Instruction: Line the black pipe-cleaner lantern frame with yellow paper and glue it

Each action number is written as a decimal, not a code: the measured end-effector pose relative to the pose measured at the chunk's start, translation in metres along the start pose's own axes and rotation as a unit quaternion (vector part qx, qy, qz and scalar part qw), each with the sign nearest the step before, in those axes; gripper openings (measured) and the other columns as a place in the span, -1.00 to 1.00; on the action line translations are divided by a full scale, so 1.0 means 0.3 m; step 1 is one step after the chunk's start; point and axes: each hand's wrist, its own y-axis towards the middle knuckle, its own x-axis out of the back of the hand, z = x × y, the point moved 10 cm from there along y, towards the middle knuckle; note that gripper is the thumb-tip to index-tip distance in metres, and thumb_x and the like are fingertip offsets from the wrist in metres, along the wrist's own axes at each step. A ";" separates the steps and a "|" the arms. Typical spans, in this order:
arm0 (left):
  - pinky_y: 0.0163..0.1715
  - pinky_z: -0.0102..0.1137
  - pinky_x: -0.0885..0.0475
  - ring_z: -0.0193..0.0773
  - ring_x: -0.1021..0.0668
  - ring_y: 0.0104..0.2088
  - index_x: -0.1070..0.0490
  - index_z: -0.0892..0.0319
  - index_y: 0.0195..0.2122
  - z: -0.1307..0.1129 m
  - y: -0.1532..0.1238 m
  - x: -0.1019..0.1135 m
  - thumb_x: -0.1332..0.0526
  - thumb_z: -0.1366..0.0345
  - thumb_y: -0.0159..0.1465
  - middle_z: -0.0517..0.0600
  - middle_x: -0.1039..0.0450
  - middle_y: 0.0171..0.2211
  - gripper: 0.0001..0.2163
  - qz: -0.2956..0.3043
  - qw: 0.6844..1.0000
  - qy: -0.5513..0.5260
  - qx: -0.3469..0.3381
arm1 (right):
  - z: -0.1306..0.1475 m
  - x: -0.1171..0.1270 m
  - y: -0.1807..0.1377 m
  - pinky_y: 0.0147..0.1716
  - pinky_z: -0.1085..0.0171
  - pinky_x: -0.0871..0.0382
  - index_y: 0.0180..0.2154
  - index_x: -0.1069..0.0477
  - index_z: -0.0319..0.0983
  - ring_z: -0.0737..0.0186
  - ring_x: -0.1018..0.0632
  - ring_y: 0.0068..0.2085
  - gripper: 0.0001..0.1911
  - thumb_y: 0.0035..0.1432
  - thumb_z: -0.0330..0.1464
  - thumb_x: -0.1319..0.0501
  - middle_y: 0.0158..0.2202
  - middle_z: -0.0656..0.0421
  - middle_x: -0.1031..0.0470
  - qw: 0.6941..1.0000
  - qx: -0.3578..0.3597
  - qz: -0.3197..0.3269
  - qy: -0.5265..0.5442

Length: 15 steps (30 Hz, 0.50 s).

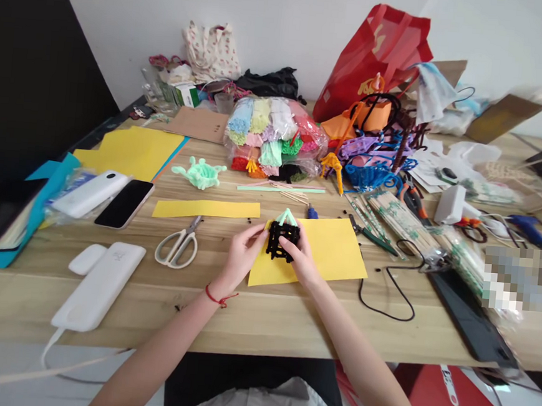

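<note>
Between my two hands is a small black lattice frame [277,248] that looks made of fuzzy pipe cleaners, with a mint-green peaked top [287,216]. My left hand [242,256] pinches its left side with thumb and fingertips. On the right, my right hand [303,259] grips it, the thumb lying across the front and the other fingers mostly hidden behind. Under the frame lies a yellow sheet [337,249]. A yellow strip [205,210] and white-handled scissors [176,249] lie to the left. Further back sits a mint-green fuzzy piece [201,174] with curled ends.
Bagged pipe cleaners [276,134] stand at the back, near a red bag [376,61] and a colourful heap of fuzzy pieces [373,148]. A phone [124,203] and white power bank [100,286] lie left. Pliers [378,239], a black cord [393,284] and wrapped sticks [405,226] lie right.
</note>
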 end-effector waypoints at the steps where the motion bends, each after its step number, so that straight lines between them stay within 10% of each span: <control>1: -0.01 -0.22 -0.58 -0.04 -0.65 -0.03 -0.60 0.18 -0.05 -0.005 -0.004 -0.006 -0.33 0.05 0.25 0.12 -0.62 0.00 -0.64 0.005 1.000 0.002 -0.005 | 0.005 0.001 0.000 0.19 0.11 -0.39 0.17 -0.35 -0.04 0.04 -0.47 0.17 -0.33 0.02 -0.16 -0.43 0.11 0.18 -0.51 1.000 0.005 -0.001 -0.002; 15: 0.34 -0.17 -0.25 -0.05 -0.39 0.30 -0.59 0.04 0.03 0.015 -0.001 -0.043 -0.23 0.17 0.32 0.04 -0.41 0.23 -0.70 0.115 0.992 -0.050 0.013 | 0.042 0.016 0.002 0.29 -0.02 -0.27 0.17 -0.33 -0.03 0.01 -0.42 0.25 -0.38 0.09 -0.16 -0.39 0.21 0.14 -0.46 0.999 0.040 -0.001 -0.017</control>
